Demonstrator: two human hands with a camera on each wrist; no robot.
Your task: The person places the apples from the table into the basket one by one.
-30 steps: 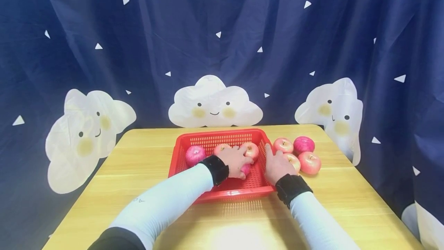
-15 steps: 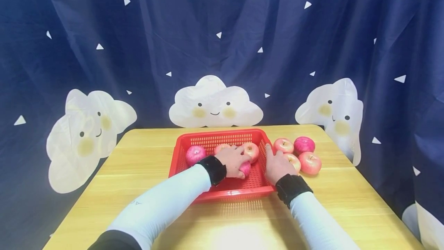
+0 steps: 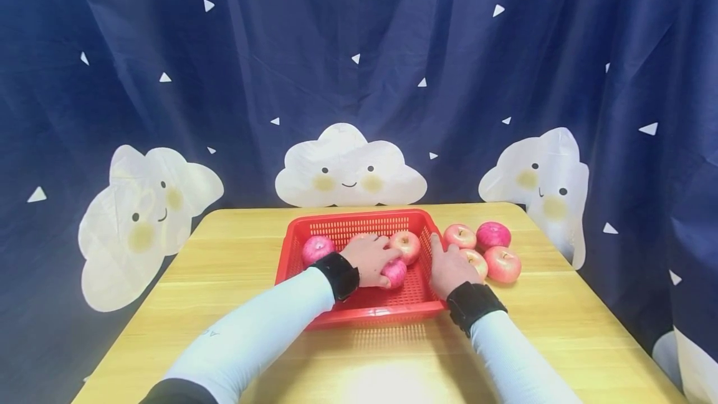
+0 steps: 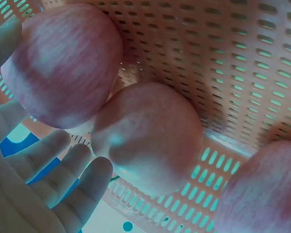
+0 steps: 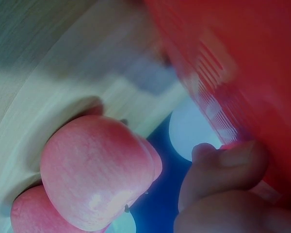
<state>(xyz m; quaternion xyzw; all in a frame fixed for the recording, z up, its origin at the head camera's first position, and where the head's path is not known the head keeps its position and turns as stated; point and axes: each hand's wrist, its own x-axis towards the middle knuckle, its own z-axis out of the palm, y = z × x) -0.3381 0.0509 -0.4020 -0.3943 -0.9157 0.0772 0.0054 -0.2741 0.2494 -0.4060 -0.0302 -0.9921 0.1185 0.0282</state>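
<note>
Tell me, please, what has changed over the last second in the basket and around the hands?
The left hand has drawn back slightly toward the person, uncovering more of the apple it rests on. The right hand stays on the red basket rim; the four apples on the table have not moved.

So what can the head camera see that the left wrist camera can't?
Only the head camera shows the four apples on the yellow table, the cloud curtain, the right hand at the basket's side, and both sleeves. Only the left wrist camera shows the left hand's fingers opened up beside the fruit, and the basket's slotted holes up close. Both show the red basket with apples inside it and the left hand among them.
</note>
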